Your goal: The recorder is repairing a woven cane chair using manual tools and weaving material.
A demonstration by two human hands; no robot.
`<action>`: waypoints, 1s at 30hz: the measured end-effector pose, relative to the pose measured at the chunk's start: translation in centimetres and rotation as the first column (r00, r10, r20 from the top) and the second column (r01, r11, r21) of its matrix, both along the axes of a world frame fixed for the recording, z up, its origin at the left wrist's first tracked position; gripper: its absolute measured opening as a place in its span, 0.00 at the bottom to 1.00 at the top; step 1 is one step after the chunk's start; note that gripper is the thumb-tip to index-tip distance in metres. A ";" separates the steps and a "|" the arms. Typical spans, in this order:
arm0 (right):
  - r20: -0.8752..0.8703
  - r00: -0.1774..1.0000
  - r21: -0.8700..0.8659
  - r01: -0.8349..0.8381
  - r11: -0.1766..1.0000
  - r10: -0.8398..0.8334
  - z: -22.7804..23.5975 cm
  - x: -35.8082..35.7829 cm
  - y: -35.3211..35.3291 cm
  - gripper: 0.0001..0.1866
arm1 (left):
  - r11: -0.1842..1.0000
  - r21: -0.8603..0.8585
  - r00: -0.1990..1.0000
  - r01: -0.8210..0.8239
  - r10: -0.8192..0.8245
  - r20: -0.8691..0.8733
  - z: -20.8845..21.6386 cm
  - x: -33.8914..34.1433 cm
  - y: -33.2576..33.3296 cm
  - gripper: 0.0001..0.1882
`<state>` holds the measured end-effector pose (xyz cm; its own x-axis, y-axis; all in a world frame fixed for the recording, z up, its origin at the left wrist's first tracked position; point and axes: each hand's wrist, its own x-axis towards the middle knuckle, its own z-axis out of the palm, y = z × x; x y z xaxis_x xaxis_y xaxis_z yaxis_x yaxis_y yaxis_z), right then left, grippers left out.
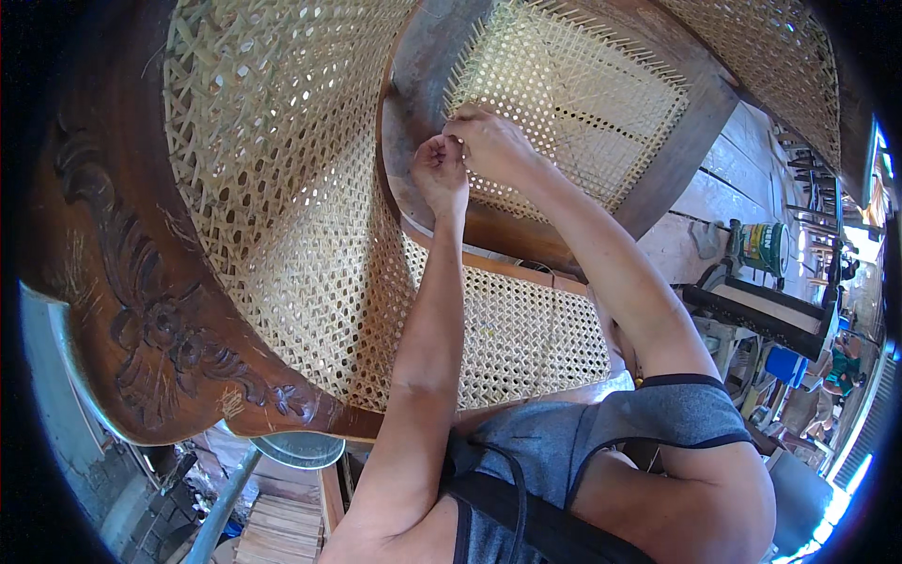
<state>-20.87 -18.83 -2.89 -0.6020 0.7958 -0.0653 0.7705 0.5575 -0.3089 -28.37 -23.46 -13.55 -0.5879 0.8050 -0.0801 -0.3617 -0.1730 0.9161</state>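
My left hand [440, 175] and my right hand [490, 147] meet at the left edge of a woven cane panel [601, 132]. The panel is set in a dark wooden seat frame [684, 167], and loose strand ends stick up along its far and left edges. The left hand's fingers are curled in, palm side partly showing. Close against it, the right hand is bent down with its fingers pressed together in a pinch. Whatever the fingertips hold is too small or hidden to make out. Both hands rest close to the wood of the frame.
A large cane-woven back [282, 188] with a carved wooden border [160, 329] curves along the left. Another cane panel [526, 329] lies below my arms. At right stand a green can [763, 246], a black-edged frame [756, 305] and a blue container [785, 366]. A person [839, 371] is farther off.
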 end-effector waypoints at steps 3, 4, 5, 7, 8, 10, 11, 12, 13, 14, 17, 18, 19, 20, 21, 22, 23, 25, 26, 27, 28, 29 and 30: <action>-0.020 1.000 0.018 0.014 1.000 -0.014 -0.1 -0.5 -0.2 0.15 | 1.000 -0.002 1.000 0.008 -0.008 0.001 -0.4 -0.2 0.0 0.11; -0.022 0.999 0.028 0.036 0.999 -0.035 -0.2 -0.5 -0.3 0.14 | 1.000 -0.002 1.000 0.008 -0.008 0.000 -0.4 -0.3 0.1 0.11; -0.022 0.999 0.027 0.036 0.999 -0.035 -0.2 -0.6 -0.2 0.14 | 1.000 -0.016 1.000 0.002 -0.002 0.022 -0.3 -0.4 0.3 0.11; -0.032 0.999 0.037 0.016 0.999 -0.015 -0.2 -0.5 -0.2 0.14 | 0.999 -0.033 0.999 -0.005 0.007 0.043 -0.5 -0.4 0.3 0.11; -0.033 0.999 0.035 0.015 0.999 -0.013 -0.2 -0.5 -0.3 0.14 | 1.000 -0.027 0.999 0.002 -0.001 0.042 -0.5 -0.4 0.3 0.11; -0.055 0.998 0.039 0.031 0.999 -0.029 -0.6 -0.3 -0.2 0.13 | 1.000 -0.021 0.999 0.010 -0.009 0.048 -0.4 -0.3 0.4 0.10; -0.053 0.998 0.037 0.031 0.999 -0.029 -0.8 -0.3 -0.2 0.13 | 1.000 -0.019 0.999 0.000 0.001 0.043 -0.4 -0.3 0.4 0.10; -0.038 0.998 0.035 0.044 0.998 -0.043 -0.8 -0.5 -0.2 0.14 | 1.000 -0.016 0.999 -0.007 0.008 0.037 -0.2 -0.2 0.5 0.09; -0.023 0.998 0.032 0.058 0.998 -0.057 -0.7 -0.5 -0.2 0.14 | 1.000 -0.017 0.999 -0.005 0.005 0.038 0.1 -0.2 0.6 0.09; -0.022 0.998 0.031 0.060 0.998 -0.060 -0.5 -0.4 -0.1 0.14 | 0.998 -0.051 1.000 -0.021 0.020 -0.016 0.3 -0.2 0.7 0.08; -0.078 0.996 0.039 0.041 0.998 -0.038 -0.2 -0.7 0.0 0.15 | 0.992 -0.110 0.994 -0.062 0.051 -0.096 -0.8 -1.8 1.4 0.07; -0.252 0.961 -0.025 0.108 0.994 -0.111 -0.2 -0.3 0.5 0.17 | 0.989 -0.132 0.992 -0.072 0.057 -0.113 -0.4 -2.1 1.8 0.07; -0.413 0.891 -0.098 0.162 0.982 -0.188 -0.3 0.2 0.8 0.18 | 0.989 -0.132 0.992 -0.072 0.057 -0.111 -0.1 -2.1 1.8 0.07; -0.411 0.892 -0.098 0.162 0.982 -0.188 -0.4 0.6 1.0 0.18 | 0.983 -0.185 0.998 0.007 0.006 0.069 0.3 -2.3 2.0 0.07; -0.416 0.889 -0.051 0.186 0.981 -0.190 -0.6 1.0 1.2 0.19 | 0.971 -0.221 0.969 0.094 -0.038 0.246 1.1 -2.4 2.1 0.08; -0.418 0.887 -0.005 0.212 0.977 -0.195 -0.6 1.2 1.1 0.20 | 0.970 -0.221 0.968 0.098 -0.041 0.248 1.4 -3.0 2.2 0.08; -0.416 0.888 -0.004 0.216 0.976 -0.198 -0.7 1.4 1.1 0.20 | 0.953 -0.260 0.977 0.157 -0.112 0.179 1.7 -3.8 2.2 0.07; -0.407 0.904 0.030 0.153 0.988 -0.128 -0.4 1.0 1.1 0.20 | 0.933 -0.300 0.979 0.198 -0.174 0.105 1.2 -4.2 1.9 0.08; -0.409 0.904 0.033 0.151 0.988 -0.124 -0.4 0.9 1.0 0.20 | 0.979 -0.182 0.996 0.091 -0.093 -0.002 0.4 -3.3 1.4 0.08; -0.369 0.926 0.055 0.108 0.993 -0.081 -0.5 1.0 0.9 0.20 | 0.999 -0.048 0.995 -0.005 0.000 -0.095 0.7 -2.4 1.3 0.08; -0.327 0.944 0.076 0.066 0.995 -0.037 -0.6 1.2 0.9 0.21 | 1.000 -0.003 0.997 -0.029 0.029 -0.067 1.0 -1.6 1.4 0.07; -0.327 0.944 0.082 0.067 0.994 -0.037 -0.7 1.3 1.0 0.21 | 1.000 0.003 0.997 -0.028 0.028 -0.066 1.3 -1.6 1.6 0.07; -0.271 0.962 0.086 0.058 0.995 -0.033 -0.5 1.1 0.8 0.22 | 1.000 0.005 0.995 0.009 -0.008 -0.103 1.0 -1.7 1.6 0.07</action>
<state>-19.75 -18.01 -3.35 -0.5502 0.8178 0.1690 0.6912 0.5595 -0.4573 -30.03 -21.89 -12.55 -0.5858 0.8103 -0.0152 -0.2669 -0.1752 0.9477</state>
